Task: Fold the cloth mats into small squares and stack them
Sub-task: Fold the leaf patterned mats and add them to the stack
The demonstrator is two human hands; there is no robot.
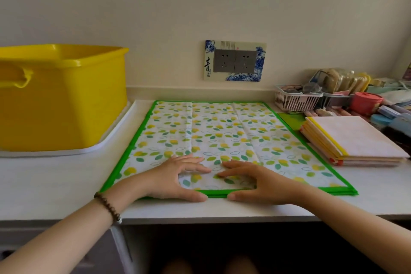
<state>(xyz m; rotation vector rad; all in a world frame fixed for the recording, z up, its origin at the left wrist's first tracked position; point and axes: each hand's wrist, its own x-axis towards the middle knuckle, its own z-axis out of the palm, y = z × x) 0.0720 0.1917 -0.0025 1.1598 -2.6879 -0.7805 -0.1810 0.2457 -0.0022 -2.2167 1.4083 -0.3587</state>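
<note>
Both hands were laid flat with nothing clasped: left hand [178, 177] and right hand [255, 181] were pressed palm-down, fingers straight and spread, on the near middle of the leaf-print mat [222, 131], thumbs set along its near green hem. Mat was spread on the counter [55, 180], near hem close to the front edge. A doubled green border was noted there, so one fold was judged already made.

Step in hand was judged to be smoothing before the next fold. Hands should be swept outward from the centre so the visible creases are flattened, and corners matched before any crease is pressed.

Room: left hem lay near the white tray [115, 133] bearing the yellow tub [62, 95]; right hem lay just beside the stack of folded mats [355, 140]; far hem lay near the wall. Little free counter was left at either side, so folding inward over the mat itself was judged safest.
</note>
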